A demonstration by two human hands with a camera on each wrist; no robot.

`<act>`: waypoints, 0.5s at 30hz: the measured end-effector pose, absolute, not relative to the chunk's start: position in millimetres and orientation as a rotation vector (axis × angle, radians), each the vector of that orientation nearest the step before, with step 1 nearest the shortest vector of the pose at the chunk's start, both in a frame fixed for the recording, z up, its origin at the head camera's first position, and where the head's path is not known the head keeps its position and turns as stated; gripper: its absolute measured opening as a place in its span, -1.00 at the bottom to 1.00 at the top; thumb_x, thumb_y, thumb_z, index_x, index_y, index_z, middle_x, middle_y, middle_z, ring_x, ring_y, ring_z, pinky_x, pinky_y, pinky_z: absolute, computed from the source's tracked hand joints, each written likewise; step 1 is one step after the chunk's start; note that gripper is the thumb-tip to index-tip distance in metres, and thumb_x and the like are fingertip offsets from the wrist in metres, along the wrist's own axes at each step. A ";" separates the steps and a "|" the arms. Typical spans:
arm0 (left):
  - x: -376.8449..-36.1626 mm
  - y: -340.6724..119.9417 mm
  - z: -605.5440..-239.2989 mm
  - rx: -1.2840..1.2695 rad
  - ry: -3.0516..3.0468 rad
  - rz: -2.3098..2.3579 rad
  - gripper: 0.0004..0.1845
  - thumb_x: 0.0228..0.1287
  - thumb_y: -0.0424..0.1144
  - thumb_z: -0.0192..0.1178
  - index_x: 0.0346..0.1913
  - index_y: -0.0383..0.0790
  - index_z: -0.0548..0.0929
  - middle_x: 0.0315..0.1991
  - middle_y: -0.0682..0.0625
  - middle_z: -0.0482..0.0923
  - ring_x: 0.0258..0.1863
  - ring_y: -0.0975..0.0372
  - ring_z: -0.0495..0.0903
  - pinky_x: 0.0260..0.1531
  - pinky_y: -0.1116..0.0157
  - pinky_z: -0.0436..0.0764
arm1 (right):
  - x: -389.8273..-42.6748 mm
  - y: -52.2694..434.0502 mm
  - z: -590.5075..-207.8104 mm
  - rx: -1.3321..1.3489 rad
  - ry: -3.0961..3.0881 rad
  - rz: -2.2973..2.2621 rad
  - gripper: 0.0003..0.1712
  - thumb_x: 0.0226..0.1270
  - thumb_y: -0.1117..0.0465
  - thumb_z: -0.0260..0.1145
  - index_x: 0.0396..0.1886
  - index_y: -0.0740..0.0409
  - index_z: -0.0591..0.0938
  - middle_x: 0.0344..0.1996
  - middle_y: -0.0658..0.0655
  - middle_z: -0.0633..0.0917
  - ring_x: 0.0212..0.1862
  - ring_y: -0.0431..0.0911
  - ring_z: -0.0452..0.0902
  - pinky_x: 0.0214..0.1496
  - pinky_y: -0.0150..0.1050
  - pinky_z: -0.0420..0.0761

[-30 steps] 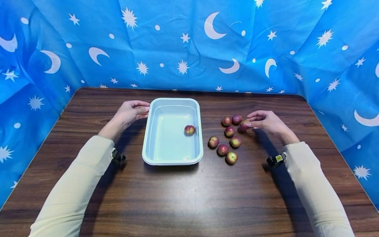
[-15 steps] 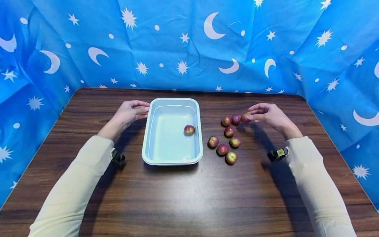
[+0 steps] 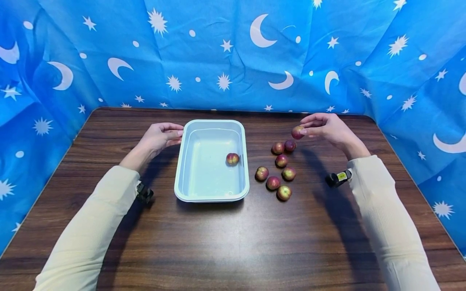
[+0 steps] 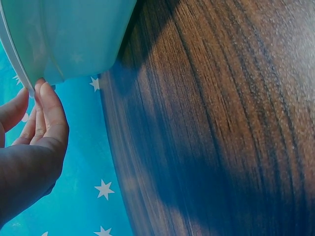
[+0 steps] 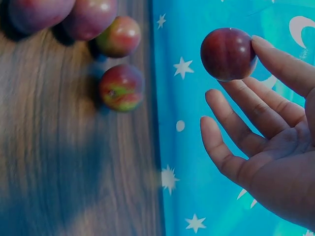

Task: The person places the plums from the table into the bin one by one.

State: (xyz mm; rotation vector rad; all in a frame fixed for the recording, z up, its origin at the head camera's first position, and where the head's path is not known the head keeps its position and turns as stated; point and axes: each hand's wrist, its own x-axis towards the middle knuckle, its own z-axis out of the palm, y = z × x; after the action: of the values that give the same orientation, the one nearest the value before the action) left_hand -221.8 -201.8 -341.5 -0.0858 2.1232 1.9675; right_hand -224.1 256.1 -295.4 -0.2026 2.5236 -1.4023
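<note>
We see one plum (image 3: 297,132) pinched in the right hand (image 3: 327,129) above the worktop (image 3: 204,246), fingertips hiding its edge, toward the tray's (image 3: 204,169) two o'clock. Seven loose plums (image 3: 281,161) lie near three o'clock. At ten o'clock the left hand (image 3: 160,139) pinches the rim (image 3: 212,199); its wrist view crops the tray.

No word, brand or number can be read in these views. On the black wrist camera (image 3: 332,180) by the right sleeve (image 3: 373,178) there is one small yellow label (image 3: 342,176), but its marks are too tiny for reading.
</note>
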 end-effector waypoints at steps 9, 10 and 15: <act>-223.3 -203.5 -341.9 -0.083 2.129 1.951 -0.68 0.28 -0.40 0.08 0.05 -0.49 0.42 -0.27 -0.03 0.55 -0.37 0.29 0.61 -0.02 0.17 0.53 | -230.1 238.9 -281.8 -0.294 2.551 -1.402 -0.50 0.15 0.14 0.36 0.02 0.32 0.49 -0.25 0.01 0.67 -0.25 -0.20 0.60 -0.26 -0.38 0.64; -223.7 -203.7 -342.4 -0.083 2.129 1.951 -0.69 0.28 -0.41 0.08 0.05 -0.48 0.42 -0.27 -0.03 0.55 -0.37 0.30 0.61 -0.01 0.17 0.53 | -230.9 237.1 -280.2 -0.304 2.551 -1.405 -0.51 0.15 0.14 0.36 0.02 0.32 0.50 -0.26 0.01 0.67 -0.25 -0.19 0.60 -0.26 -0.38 0.64; -224.2 -203.3 -343.2 -0.079 2.121 1.964 -0.69 0.27 -0.41 0.09 0.04 -0.49 0.43 -0.30 -0.02 0.57 -0.38 0.30 0.61 -0.03 0.17 0.54 | -233.5 227.6 -272.1 -0.343 2.568 -1.374 -0.52 0.15 0.10 0.35 0.01 0.25 0.52 -0.23 0.02 0.67 -0.21 -0.19 0.59 -0.22 -0.37 0.62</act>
State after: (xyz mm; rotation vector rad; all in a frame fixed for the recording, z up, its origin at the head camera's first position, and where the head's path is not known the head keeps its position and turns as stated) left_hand -224.2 -203.3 -343.2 -0.0790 2.1211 1.9640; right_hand -233.5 227.6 -272.1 -0.3435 2.5683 -1.3737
